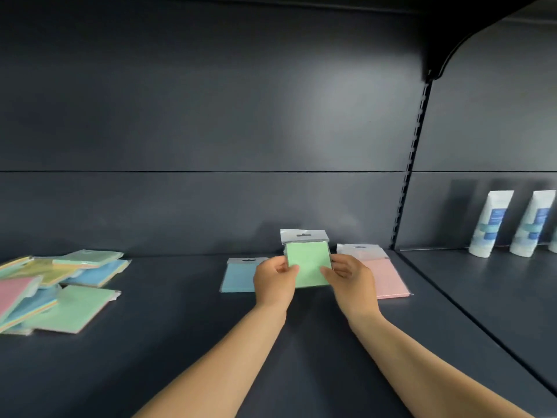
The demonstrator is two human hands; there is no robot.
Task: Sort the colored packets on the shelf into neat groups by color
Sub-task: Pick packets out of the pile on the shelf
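Pinched at both side edges by left hand and right hand, green packet tilted up over shelf, between one blue packet and pink packet. Barely begun: three color spots started; far left of green packet, unsorted pile of roughly nine remaining.

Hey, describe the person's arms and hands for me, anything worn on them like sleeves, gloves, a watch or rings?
Both forearms are bare as far as the frame shows, with no sleeves in view. The left hand and right hand wear no gloves. No watch, bracelet or ring is visible, though the image is slightly blurred.
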